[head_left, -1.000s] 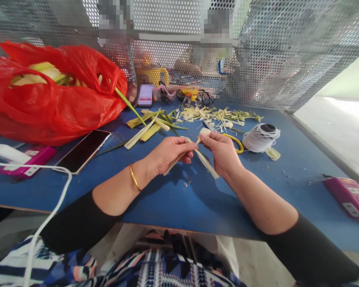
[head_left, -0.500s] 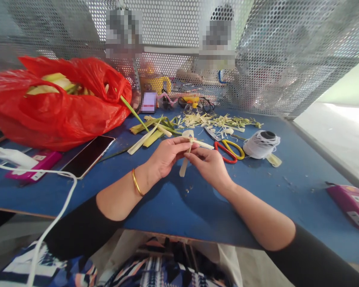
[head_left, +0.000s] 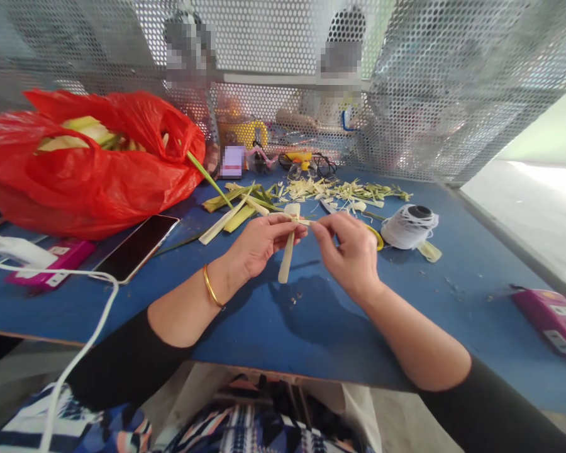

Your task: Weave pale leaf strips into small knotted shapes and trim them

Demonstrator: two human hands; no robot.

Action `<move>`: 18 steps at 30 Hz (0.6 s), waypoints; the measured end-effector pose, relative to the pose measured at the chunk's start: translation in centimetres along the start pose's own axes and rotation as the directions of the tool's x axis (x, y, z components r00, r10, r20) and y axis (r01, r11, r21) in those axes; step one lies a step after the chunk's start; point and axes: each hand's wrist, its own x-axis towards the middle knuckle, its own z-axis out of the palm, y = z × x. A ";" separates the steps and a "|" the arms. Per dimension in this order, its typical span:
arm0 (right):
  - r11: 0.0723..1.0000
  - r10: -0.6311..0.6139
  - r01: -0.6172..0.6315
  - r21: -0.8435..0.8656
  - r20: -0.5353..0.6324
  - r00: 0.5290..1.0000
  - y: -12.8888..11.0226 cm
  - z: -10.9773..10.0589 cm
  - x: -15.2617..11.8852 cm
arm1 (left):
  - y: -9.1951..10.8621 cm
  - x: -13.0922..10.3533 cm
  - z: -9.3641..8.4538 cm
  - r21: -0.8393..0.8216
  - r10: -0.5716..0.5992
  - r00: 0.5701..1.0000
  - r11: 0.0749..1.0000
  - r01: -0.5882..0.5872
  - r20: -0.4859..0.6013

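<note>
Above the blue table, my left hand (head_left: 264, 242) pinches folded pale leaf strips (head_left: 287, 258); one end hangs down and a loop stands up behind the fingers. My right hand (head_left: 351, 251) is closed at the right side of the piece, with thumb and forefinger on a strip end that points right. Scissors (head_left: 375, 236) lie partly hidden behind my right hand, a yellow handle showing. To the right of them is a spool of white thread (head_left: 411, 226). Cut leaf pieces (head_left: 231, 217) lie beyond my left hand.
A red plastic bag (head_left: 122, 170) holding leaves fills the left back. A phone (head_left: 139, 246), a purple power strip (head_left: 54, 261) and a white cable (head_left: 116, 296) lie at left. Leaf scraps (head_left: 330, 189) lie before the perforated metal screen (head_left: 273, 38). Another purple power strip (head_left: 554, 321) is at right.
My right hand has moved up and right, from the hanging strip to the end pointing right. It now covers most of the scissors. My left hand keeps its pinch.
</note>
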 end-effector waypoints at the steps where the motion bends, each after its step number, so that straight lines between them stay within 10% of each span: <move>1: 0.997 -0.013 0.009 -0.071 -0.057 0.998 0.2 -0.2 0.3 | 0.1 0.0 0.0 -0.005 -0.008 1.000 1.000 0.008 -0.004; 8: 0.976 0.203 -0.216 0.013 0.287 0.936 0.7 0.0 0.8 | 0.3 0.0 0.1 0.134 0.007 0.992 0.991 0.010 -0.126; 18: 0.959 0.175 -0.234 0.159 0.316 0.933 -0.4 -1.1 0.7 | 0.0 0.0 0.2 0.260 0.070 0.987 0.965 -0.031 -0.142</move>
